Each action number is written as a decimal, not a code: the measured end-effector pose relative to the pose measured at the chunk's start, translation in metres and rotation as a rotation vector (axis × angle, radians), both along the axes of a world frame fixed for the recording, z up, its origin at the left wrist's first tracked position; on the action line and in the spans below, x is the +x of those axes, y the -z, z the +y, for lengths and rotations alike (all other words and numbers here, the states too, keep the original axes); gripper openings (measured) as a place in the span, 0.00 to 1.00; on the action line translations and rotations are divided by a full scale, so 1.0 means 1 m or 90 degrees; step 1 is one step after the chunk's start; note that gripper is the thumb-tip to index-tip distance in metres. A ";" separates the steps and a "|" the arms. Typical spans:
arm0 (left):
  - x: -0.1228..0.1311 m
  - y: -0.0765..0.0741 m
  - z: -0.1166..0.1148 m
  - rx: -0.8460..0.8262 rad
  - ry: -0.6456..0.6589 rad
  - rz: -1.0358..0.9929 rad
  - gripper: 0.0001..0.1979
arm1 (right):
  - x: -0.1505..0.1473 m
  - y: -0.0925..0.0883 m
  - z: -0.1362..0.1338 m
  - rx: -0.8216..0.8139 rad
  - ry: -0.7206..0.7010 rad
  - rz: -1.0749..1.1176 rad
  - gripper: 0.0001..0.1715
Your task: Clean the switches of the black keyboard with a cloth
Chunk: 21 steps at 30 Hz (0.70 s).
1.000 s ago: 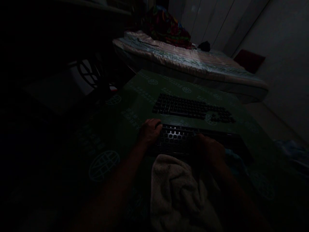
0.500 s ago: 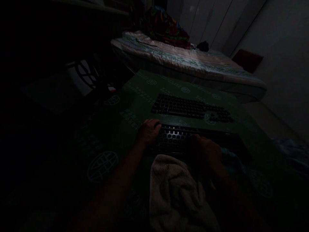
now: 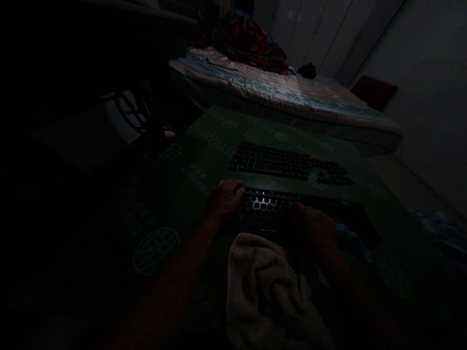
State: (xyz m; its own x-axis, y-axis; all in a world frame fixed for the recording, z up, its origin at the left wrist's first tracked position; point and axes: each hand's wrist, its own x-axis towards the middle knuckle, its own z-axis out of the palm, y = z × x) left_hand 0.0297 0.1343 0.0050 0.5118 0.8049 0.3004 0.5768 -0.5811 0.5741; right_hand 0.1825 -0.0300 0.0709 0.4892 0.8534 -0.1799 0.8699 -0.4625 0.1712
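Observation:
A dark keyboard base [image 3: 264, 206] with rows of key holes lies on a green patterned board [image 3: 197, 184]. My left hand [image 3: 225, 197] is closed on its left end, thumb along the near side. Over the middle of the base is my right hand [image 3: 315, 226], its fingers curled round something too dark to make out. Behind the base lie loose black keys [image 3: 277, 160] laid out in keyboard order. A crumpled light cloth [image 3: 268, 291] rests in front of the base, and a bluish cloth [image 3: 350, 238] sits right of my right hand.
Beyond the board is a mattress [image 3: 292, 95] with a colourful blanket [image 3: 251, 41] and a small dark item [image 3: 307, 70]. At the left stands a dark frame with a wheel [image 3: 129, 112]. Patterned fabric [image 3: 438, 231] lies at the right. The room is very dim.
My right hand has shifted very slightly to the right over the base. My left hand keeps its hold, and the cloths and loose keys have not moved.

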 end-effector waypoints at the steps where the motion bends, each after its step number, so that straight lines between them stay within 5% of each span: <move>1: 0.000 0.000 0.000 -0.001 -0.001 0.001 0.12 | 0.001 -0.001 0.000 -0.004 0.005 0.001 0.14; 21: -0.001 0.000 0.000 0.001 0.002 -0.003 0.12 | 0.001 -0.001 -0.003 -0.013 -0.010 0.008 0.14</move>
State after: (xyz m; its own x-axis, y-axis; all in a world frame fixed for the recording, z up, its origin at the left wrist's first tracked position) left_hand 0.0291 0.1343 0.0048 0.5126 0.8027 0.3050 0.5721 -0.5841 0.5757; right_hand 0.1830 -0.0333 0.0720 0.4731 0.8571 -0.2037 0.8793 -0.4448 0.1704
